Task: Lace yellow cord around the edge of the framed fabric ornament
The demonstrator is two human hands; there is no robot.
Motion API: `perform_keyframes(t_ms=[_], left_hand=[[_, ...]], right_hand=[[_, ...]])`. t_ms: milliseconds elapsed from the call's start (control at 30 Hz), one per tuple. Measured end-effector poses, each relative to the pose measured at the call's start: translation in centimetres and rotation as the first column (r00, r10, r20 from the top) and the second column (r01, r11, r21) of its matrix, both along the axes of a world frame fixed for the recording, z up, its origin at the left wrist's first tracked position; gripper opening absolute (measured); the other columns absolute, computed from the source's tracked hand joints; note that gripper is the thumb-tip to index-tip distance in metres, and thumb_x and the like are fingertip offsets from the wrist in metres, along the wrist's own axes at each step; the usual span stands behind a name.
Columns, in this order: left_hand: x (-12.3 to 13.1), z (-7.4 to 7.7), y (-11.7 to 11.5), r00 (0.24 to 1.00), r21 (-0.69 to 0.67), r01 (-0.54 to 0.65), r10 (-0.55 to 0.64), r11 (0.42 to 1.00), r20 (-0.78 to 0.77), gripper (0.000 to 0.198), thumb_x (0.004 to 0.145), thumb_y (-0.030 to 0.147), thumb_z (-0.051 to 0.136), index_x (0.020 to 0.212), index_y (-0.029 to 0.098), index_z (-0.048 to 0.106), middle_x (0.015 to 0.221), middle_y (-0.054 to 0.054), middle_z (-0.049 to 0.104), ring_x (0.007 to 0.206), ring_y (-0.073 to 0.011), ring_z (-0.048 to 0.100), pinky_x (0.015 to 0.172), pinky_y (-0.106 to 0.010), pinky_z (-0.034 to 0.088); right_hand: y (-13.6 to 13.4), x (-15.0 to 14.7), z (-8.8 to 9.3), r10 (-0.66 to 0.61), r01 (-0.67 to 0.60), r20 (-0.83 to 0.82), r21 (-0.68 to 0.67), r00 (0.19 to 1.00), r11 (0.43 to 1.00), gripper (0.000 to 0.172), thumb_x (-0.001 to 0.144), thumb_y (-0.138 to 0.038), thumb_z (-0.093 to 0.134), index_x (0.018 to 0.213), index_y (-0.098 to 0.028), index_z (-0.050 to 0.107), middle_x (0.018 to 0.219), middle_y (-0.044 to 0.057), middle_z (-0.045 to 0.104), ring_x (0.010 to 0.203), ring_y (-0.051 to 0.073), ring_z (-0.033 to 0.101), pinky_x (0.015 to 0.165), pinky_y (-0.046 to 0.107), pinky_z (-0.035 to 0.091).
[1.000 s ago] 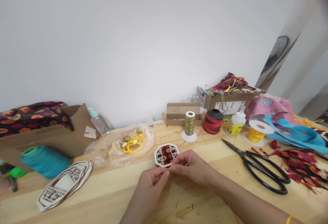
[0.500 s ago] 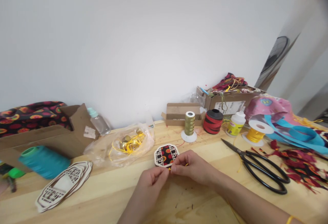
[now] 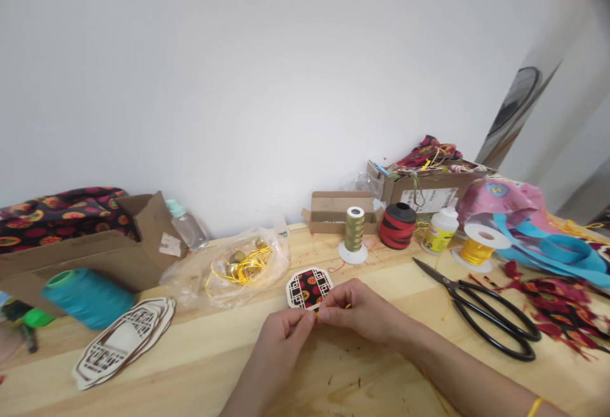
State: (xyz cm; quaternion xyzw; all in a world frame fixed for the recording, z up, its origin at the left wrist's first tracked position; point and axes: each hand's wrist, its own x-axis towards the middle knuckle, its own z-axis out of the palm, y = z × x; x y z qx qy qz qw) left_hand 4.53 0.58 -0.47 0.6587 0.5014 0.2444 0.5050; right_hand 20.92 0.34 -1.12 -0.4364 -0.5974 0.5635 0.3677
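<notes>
A pale wooden counter [image 3: 229,372] runs along the wall. At its left end a long cardboard box [image 3: 157,239] holds dark patterned fabric [image 3: 61,217]; a second, labelled carton [image 3: 393,193] stands at the right rear, heaped with cords and cloth. A clear plastic bag [image 3: 185,282] of bells on cord lies left of centre, and black-handled shears [image 3: 493,323] lie to the right. Between them, the left hand [image 3: 283,341] and right hand [image 3: 363,316] meet, thumbs and forefingers pinching a barely visible bit of yellow cord [image 3: 317,316]. Just beyond the fingertips, flat on the counter, is the lattice-framed fabric ornament [image 3: 311,286], its lower edge partly covered by the right hand.
</notes>
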Motion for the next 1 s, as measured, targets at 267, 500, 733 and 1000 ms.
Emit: perform_keyframes(t_ms=[267, 500, 733, 1000], left_hand=[[-0.19, -0.20, -0.06, 0.998, -0.048, 0.022, -0.019, 0.999, 0.053, 0.030, 0.071, 0.039, 0.048, 0.066, 0.012, 0.059, 0.053, 0.005, 0.041, 0.052, -0.0095, 0.033, 0.049, -0.017, 0.026], [0.00, -0.17, 0.00, 0.998, -0.031, 0.021, -0.019, 0.999, 0.062, 0.030, 0.071, 0.039, 0.047, 0.065, 0.012, 0.059, 0.053, 0.004, 0.044, 0.052, -0.0100, 0.036, 0.049, -0.018, 0.027], [0.14, 0.04, -0.05, 0.997, -0.016, -0.001, 0.003, 1.000, 0.073, 0.034, 0.067, 0.043, 0.050, 0.060, 0.012, 0.063, 0.053, 0.002, 0.053, 0.052, -0.0117, 0.041, 0.049, -0.019, 0.031], [0.06, -0.18, -0.09, 1.000, 0.064, 0.008, -0.008, 0.998, -0.002, 0.028, 0.071, 0.034, 0.048, 0.060, 0.012, 0.062, 0.051, 0.003, 0.049, 0.053, -0.0112, 0.039, 0.049, -0.019, 0.029]], right_hand=[[0.10, -0.07, 0.29, -0.050, 0.051, 0.033, -0.037, 0.998, 0.998, 0.028, 0.065, -0.040, 0.059, 0.066, -0.012, 0.065, 0.058, -0.001, 0.056, 0.053, 0.008, 0.044, 0.052, 0.019, 0.033], [0.04, 0.08, 0.24, -0.033, 0.030, -0.050, -0.062, 0.998, 0.998, 0.024, 0.065, -0.036, 0.061, 0.065, -0.012, 0.063, 0.055, -0.003, 0.051, 0.051, 0.006, 0.039, 0.051, 0.018, 0.030], [0.10, -0.02, 0.15, -0.085, 0.079, -0.079, -0.079, 0.993, 0.994, 0.027, 0.063, -0.038, 0.061, 0.063, -0.012, 0.063, 0.055, -0.002, 0.054, 0.050, 0.007, 0.041, 0.051, 0.019, 0.031], [0.01, 0.03, -0.01, -0.023, 0.022, -0.009, -0.087, 1.000, 0.996, 0.024, 0.065, -0.036, 0.060, 0.064, -0.012, 0.064, 0.052, -0.004, 0.050, 0.048, 0.006, 0.037, 0.048, 0.018, 0.028]])
